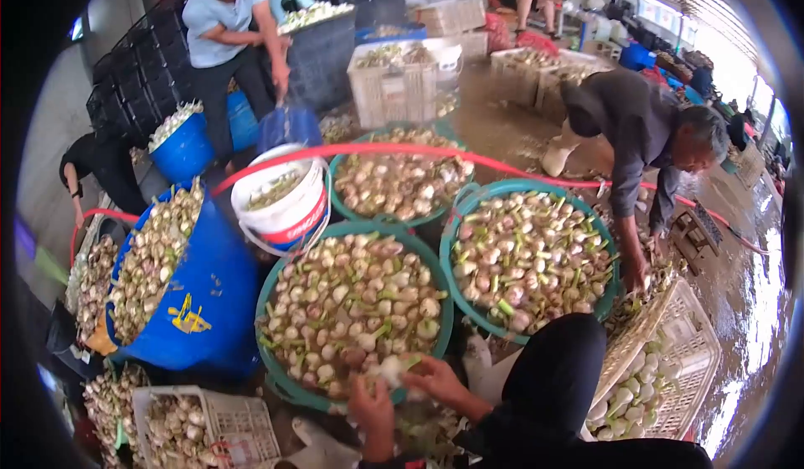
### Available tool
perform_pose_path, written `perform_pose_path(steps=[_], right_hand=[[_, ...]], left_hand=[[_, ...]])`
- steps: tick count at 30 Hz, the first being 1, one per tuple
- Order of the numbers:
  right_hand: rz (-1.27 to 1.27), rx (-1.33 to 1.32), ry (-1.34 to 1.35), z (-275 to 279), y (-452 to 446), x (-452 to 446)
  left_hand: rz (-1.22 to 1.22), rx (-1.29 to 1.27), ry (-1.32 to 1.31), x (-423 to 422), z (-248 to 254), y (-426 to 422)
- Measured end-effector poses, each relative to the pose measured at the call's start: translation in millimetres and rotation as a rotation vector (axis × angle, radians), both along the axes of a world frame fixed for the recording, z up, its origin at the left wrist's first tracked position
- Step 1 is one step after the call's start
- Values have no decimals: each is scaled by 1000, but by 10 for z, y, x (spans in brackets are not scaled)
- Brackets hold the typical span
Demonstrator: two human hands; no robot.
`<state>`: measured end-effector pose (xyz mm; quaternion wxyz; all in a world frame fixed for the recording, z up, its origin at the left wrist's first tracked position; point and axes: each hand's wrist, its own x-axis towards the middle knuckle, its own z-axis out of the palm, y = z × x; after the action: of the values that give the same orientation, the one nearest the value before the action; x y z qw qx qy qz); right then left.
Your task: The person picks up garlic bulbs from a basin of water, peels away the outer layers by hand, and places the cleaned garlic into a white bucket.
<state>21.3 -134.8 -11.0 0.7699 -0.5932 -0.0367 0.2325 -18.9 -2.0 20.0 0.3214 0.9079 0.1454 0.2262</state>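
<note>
Both of my hands are over the near edge of a green tub heaped with garlic bulbs. Fingers of my right hand are closed around the green stem end of a pale garlic bulb. To its left, my left hand is raised with fingers bent together. Just above those fingertips is a brownish bulb; whether they grip it is blurred. My dark-clothed knee rises at the right.
Two more garlic tubs, a white bucket and a tilted blue barrel surround the near tub. Plastic crates flank me. A red hose crosses behind. One co-worker bends at right; another stands back left.
</note>
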Motion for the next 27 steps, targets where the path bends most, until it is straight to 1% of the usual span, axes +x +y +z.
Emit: perform_pose_path(steps=[1, 2, 4, 5, 6, 7, 8, 9, 10, 11, 12, 13, 14, 15, 16, 18, 19, 20, 21, 22, 23, 24, 25, 26, 27], right_hand=[[-100, 46, 4, -8, 29, 5], [-198, 88, 21, -32, 62, 4], [-255, 75, -77, -159, -5, 71], [-230, -40, -36, -144, -72, 86], [-182, -6, 43, -30, -119, 83], [-129, 161, 63, 108, -123, 85], [-25, 206, 80, 212, -173, 82], [18, 179, -21, 282, -162, 88], [63, 152, -128, 315, -146, 101], [72, 156, -118, 306, -156, 119], [161, 173, -199, 287, -185, 129], [251, 190, -281, 292, -190, 126], [264, 193, -276, 314, -189, 109], [256, 224, -146, 361, -204, 80], [243, 251, -19, 392, -219, 61], [225, 240, 7, 362, -222, 83], [141, 299, 71, 280, -208, 100], [55, 357, 136, 189, -202, 121], [-10, 348, 219, 105, -208, 155], [-17, 340, 217, 45, -209, 153], [-120, 384, 294, 2, -194, 148], [-222, 429, 367, -41, -183, 153], [-284, 422, 360, -97, -174, 162], [-282, 418, 358, -135, -191, 187], [-323, 436, 370, -169, -212, 222]], left_hand=[[-2, -27, 41, -3, 51, -88], [-29, 64, -26, -1, 73, -136], [-63, -18, 30, -22, 75, -136], [-64, -95, -29, -29, 105, -125], [-112, -369, 4, -25, 103, -54], [-149, -643, 7, 25, 99, 23], [-123, -845, -6, 46, 150, 39], [-122, -914, -22, 56, 119, 89], [-86, -897, 39, 55, 115, 143], [-52, -664, -42, 91, 36, 217], [-19, -429, -118, 123, -36, 303], [-6, -425, -113, 150, -21, 389], [34, -528, -80, 183, -8, 473], [73, -633, -47, 182, -6, 516], [81, -637, -48, 144, -34, 523], [-95, 63, 218, 51, -101, 524], [-97, 23, 377, -22, -135, 514], [-100, 25, 375, -94, -164, 517], [-175, 7, 460, -170, -200, 515], [-252, -14, 545, -234, -231, 498], [-262, -22, 540, -273, -238, 481], [-338, 20, 644, -303, -229, 478], [-409, 65, 747, -338, -223, 491], [-408, 61, 745, -377, -230, 518], [-400, 132, 771, -413, -239, 558]])
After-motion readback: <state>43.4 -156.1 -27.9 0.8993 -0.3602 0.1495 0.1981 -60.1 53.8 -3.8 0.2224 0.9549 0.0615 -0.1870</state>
